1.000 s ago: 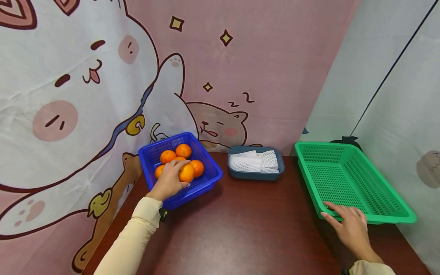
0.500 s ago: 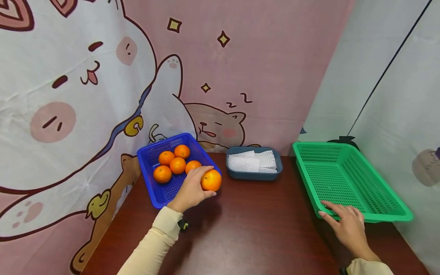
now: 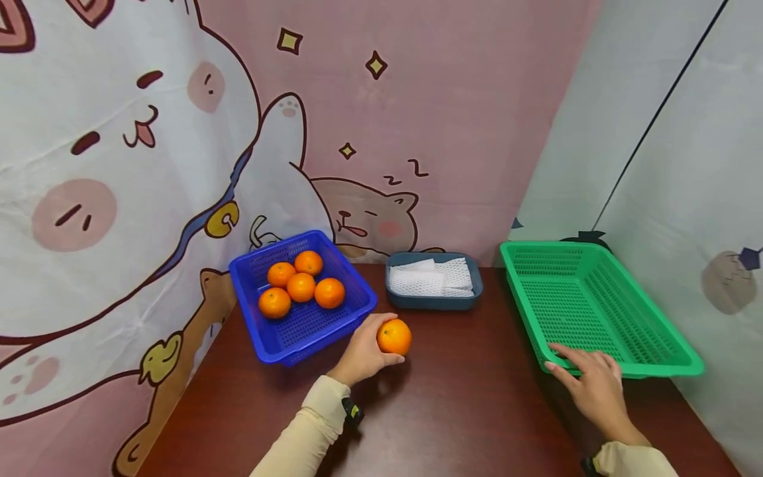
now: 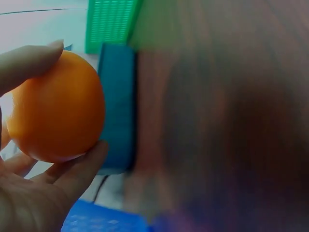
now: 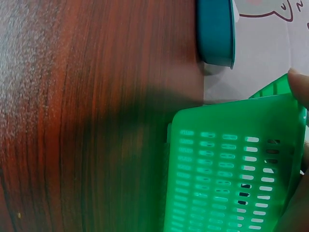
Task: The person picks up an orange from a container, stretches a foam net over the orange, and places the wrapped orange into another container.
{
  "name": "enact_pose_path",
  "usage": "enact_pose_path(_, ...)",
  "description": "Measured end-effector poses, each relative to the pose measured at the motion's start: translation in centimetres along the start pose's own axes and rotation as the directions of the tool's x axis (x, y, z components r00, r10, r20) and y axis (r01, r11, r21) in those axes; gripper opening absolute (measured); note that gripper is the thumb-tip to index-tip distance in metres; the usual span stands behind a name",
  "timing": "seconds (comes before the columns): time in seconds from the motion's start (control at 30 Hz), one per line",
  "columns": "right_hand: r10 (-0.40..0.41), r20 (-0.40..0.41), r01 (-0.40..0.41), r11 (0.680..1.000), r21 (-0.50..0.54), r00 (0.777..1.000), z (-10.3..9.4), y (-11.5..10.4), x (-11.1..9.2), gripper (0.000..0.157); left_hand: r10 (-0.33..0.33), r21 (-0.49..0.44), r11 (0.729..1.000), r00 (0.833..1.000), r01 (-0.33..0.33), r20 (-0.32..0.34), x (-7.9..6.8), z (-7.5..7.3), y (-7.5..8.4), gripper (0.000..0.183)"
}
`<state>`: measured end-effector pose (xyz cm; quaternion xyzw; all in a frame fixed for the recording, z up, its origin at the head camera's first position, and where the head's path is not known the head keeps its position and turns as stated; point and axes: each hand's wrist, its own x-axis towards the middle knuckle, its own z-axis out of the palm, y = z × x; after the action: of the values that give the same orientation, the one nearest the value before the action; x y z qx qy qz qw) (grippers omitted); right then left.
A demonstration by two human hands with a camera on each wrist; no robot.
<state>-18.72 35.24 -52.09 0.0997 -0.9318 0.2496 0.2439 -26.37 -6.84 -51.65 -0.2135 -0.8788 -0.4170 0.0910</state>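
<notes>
In the head view my left hand [image 3: 362, 352] holds an orange [image 3: 395, 338] above the table, just right of the blue basket [image 3: 304, 328]. The left wrist view has the thumb on one side of this orange [image 4: 58, 108] and fingers [image 4: 83, 171] on the other. Several more oranges [image 3: 301, 287] lie inside the blue basket. Over at the right, my right hand [image 3: 596, 391] grips the near left corner of the green basket [image 3: 557, 301], which has nothing in it. Up close in the right wrist view, the thumb [image 5: 299, 87] lies at the rim of that green basket [image 5: 217, 121].
Between the two baskets, at the back of the table, stands a small dark blue-grey bin [image 3: 432, 303] with white foam netting [image 3: 417, 283] in it. The brown table [image 3: 465, 397] ends at a cartoon-printed cloth [image 3: 465, 132] behind and at the sides.
My left hand has lifted the orange out of the blue basket and carried it right, toward the middle of the table. My right hand keeps its grip on the green basket.
</notes>
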Motion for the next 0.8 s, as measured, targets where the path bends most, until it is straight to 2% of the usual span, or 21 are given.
enact_pose_path(0.2, 0.005, 0.002, -0.005, 1.0, -0.01, 1.0, -0.2, 0.0, 0.1, 0.045, -0.057, -0.07, 0.996, 0.998, 0.059, 0.027, 0.1, 3.3, -0.9, 0.079)
enact_pose_path(0.33, 0.002, -0.004, -0.002, 1.0, -0.009, 1.0, -0.2, 0.0, 0.3, 0.045, -0.095, -0.095, 0.991, 0.995, 0.098, 0.027, 0.1, 4.9, -1.4, 0.081)
enact_pose_path(0.53, -0.005, 0.0, 0.004, 1.0, -0.007, 1.0, -0.1, 0.0, 0.3, 0.046, -0.133, -0.099, 0.986, 0.99, 0.136, 0.037, 0.0, 6.1, -2.1, 0.083)
enact_pose_path(0.8, -0.004, -0.001, 0.004, 1.0, -0.014, 1.0, 0.0, 0.0, 0.3, 0.047, -0.149, -0.106, 0.983, 0.988, 0.151, 0.028, 0.0, 6.7, -2.2, 0.084)
